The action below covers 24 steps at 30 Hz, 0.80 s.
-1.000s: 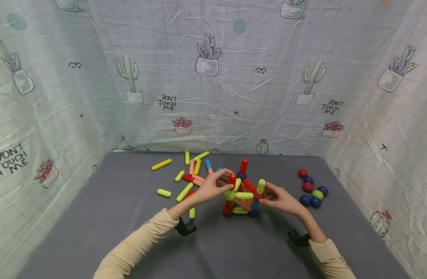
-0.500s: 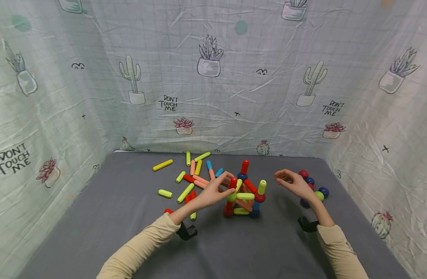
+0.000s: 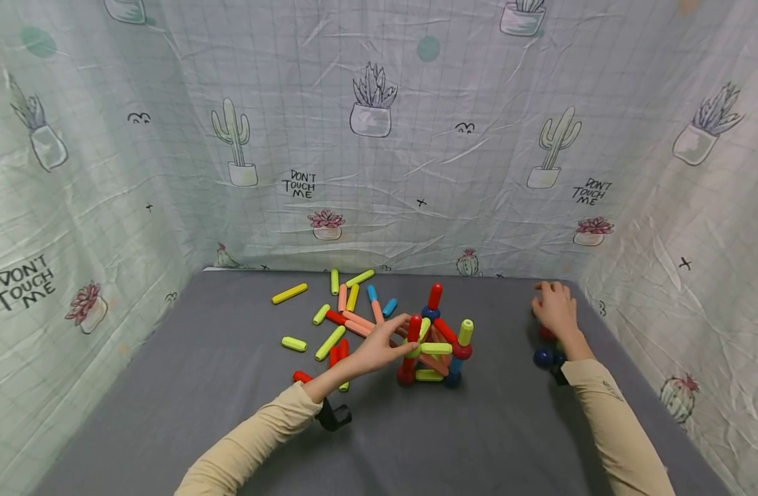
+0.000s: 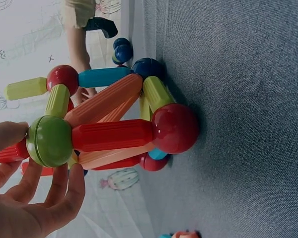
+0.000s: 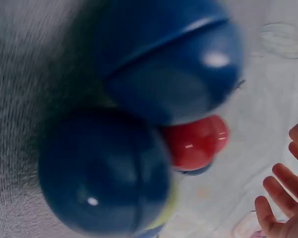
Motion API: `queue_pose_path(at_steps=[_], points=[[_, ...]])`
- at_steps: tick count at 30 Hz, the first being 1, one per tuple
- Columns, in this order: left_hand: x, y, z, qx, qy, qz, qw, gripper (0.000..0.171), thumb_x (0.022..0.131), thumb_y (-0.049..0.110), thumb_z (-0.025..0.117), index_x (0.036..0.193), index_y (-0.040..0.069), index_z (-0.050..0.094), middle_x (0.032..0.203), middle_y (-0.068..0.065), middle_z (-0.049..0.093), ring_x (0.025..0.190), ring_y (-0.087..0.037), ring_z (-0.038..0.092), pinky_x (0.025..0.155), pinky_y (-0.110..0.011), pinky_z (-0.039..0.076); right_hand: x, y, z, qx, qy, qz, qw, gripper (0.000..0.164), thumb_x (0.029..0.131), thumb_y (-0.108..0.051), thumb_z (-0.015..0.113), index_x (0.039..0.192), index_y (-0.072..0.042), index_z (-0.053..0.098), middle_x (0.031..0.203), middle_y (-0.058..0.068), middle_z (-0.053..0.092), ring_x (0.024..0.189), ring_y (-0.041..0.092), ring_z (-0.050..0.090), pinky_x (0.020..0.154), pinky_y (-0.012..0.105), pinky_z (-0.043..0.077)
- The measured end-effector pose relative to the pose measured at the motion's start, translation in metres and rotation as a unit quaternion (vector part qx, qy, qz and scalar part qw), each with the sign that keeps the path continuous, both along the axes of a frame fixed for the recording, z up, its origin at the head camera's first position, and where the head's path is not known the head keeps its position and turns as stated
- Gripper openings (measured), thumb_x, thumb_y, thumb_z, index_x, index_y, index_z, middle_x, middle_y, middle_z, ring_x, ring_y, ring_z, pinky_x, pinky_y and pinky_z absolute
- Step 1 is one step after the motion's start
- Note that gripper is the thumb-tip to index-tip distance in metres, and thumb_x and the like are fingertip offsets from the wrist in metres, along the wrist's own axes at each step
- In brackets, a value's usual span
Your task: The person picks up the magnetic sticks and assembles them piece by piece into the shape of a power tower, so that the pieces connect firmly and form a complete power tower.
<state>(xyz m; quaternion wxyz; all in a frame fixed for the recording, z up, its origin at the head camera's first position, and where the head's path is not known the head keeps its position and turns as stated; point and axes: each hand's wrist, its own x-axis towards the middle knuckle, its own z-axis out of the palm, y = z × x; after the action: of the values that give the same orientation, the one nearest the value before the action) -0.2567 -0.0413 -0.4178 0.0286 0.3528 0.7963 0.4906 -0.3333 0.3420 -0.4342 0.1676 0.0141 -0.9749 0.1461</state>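
A frame of coloured rods and balls point(image 3: 436, 349) stands on the table, with upright rods on its top corners. My left hand point(image 3: 379, 344) grips its near left corner. In the left wrist view, the thumb and fingers of that hand close around the green ball point(image 4: 50, 141), with a red rod point(image 4: 111, 135) running from it to a red ball point(image 4: 175, 128) at the base. Far to the right, my right hand point(image 3: 555, 310) hangs over the loose balls with nothing in it. Its fingers point(image 5: 283, 193) are spread beyond two blue balls point(image 5: 107, 171) in the right wrist view.
Loose rods in yellow-green, red, orange and blue lie left of the frame, among them a yellow rod point(image 3: 289, 293). Several loose balls, one a blue ball point(image 3: 543, 357), lie by the table's right side. A printed cloth point(image 3: 379, 179) surrounds the table.
My right hand has left the red ball at the frame's right corner and moved right, over the loose balls. The left hand stays at its corner of the frame.
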Motion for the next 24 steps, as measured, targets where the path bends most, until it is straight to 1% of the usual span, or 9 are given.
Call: queue_pose_path(at_steps=[3, 6, 10, 13, 15, 19, 21, 24], points=[[0.0, 0.0, 0.0, -0.003, -0.001, 0.002, 1.0, 0.032, 0.087, 0.016, 0.058, 0.115, 0.004, 0.049, 0.101, -0.01, 0.061, 0.097, -0.023, 0.057, 0.067, -0.019, 0.049, -0.006, 0.006, -0.006, 0.02, -0.034, -0.015, 0.999, 0.034, 0.088, -0.011, 0.04, 0.117, 0.005, 0.045, 0.119, 0.031, 0.037, 0.11, 0.049, 0.03, 0.08, 0.064, 0.028], [0.0, 0.0, 0.0, -0.001, 0.002, 0.001, 1.0, 0.034, 0.087, 0.016, 0.057, 0.117, 0.002, 0.049, 0.102, -0.01, 0.061, 0.096, -0.024, 0.057, 0.068, -0.021, 0.049, -0.01, 0.012, -0.012, 0.033, -0.083, -0.022, 0.996, 0.038, 0.09, -0.012, 0.038, 0.124, 0.005, 0.04, 0.126, 0.032, 0.031, 0.115, 0.05, 0.025, 0.084, 0.069, 0.022], [0.0, 0.0, 0.0, -0.002, 0.009, -0.001, 1.0, 0.036, 0.087, 0.016, 0.058, 0.118, 0.001, 0.049, 0.105, -0.01, 0.061, 0.096, -0.024, 0.057, 0.069, -0.026, 0.051, -0.011, 0.018, -0.021, 0.044, -0.156, -0.015, 0.987, 0.042, 0.093, -0.015, 0.035, 0.131, 0.002, 0.033, 0.131, 0.032, 0.027, 0.118, 0.052, 0.021, 0.088, 0.072, 0.016], [0.0, 0.0, 0.001, -0.005, 0.011, 0.001, 0.9999, 0.036, 0.086, 0.016, 0.058, 0.118, 0.001, 0.05, 0.107, -0.01, 0.06, 0.096, -0.023, 0.058, 0.069, -0.028, 0.051, -0.012, 0.021, -0.025, 0.053, -0.188, -0.004, 0.981, 0.041, 0.093, -0.017, 0.034, 0.131, -0.001, 0.032, 0.13, 0.033, 0.03, 0.116, 0.053, 0.024, 0.088, 0.071, 0.017], [0.0, 0.0, 0.001, -0.005, 0.007, 0.005, 0.9999, 0.037, 0.086, 0.016, 0.058, 0.119, 0.002, 0.049, 0.108, -0.011, 0.06, 0.096, -0.024, 0.058, 0.069, -0.028, 0.051, -0.013, 0.021, -0.026, 0.059, -0.187, 0.003, 0.98, 0.039, 0.093, -0.017, 0.036, 0.129, -0.002, 0.035, 0.128, 0.033, 0.035, 0.114, 0.053, 0.027, 0.087, 0.071, 0.019], [0.0, 0.0, 0.001, -0.007, 0.005, 0.009, 0.9999, 0.041, 0.083, 0.015, 0.063, 0.119, 0.003, 0.048, 0.112, -0.011, 0.058, 0.096, -0.024, 0.058, 0.068, -0.024, 0.051, -0.016, 0.018, -0.026, 0.072, -0.156, 0.014, 0.985, 0.033, 0.091, -0.015, 0.042, 0.121, -0.002, 0.043, 0.12, 0.031, 0.044, 0.109, 0.051, 0.034, 0.083, 0.069, 0.024], [0.0, 0.001, 0.001, -0.004, 0.008, 0.005, 0.9999, 0.044, 0.08, 0.01, 0.065, 0.119, 0.0, 0.048, 0.113, -0.014, 0.057, 0.096, -0.027, 0.058, 0.068, -0.024, 0.051, -0.018, 0.015, -0.025, 0.077, -0.139, 0.017, 0.987, 0.031, 0.091, -0.014, 0.044, 0.119, -0.001, 0.044, 0.117, 0.031, 0.046, 0.107, 0.05, 0.037, 0.081, 0.068, 0.026], [0.001, 0.001, 0.001, -0.001, 0.015, 0.0, 0.9999, 0.045, 0.077, 0.005, 0.067, 0.117, -0.004, 0.048, 0.114, -0.018, 0.056, 0.096, -0.03, 0.058, 0.067, -0.025, 0.052, -0.021, 0.004, -0.019, 0.061, -0.109, 0.029, 0.992, 0.033, 0.089, -0.015, 0.048, 0.119, 0.0, 0.044, 0.114, 0.031, 0.047, 0.104, 0.049, 0.041, 0.078, 0.065, 0.03]])
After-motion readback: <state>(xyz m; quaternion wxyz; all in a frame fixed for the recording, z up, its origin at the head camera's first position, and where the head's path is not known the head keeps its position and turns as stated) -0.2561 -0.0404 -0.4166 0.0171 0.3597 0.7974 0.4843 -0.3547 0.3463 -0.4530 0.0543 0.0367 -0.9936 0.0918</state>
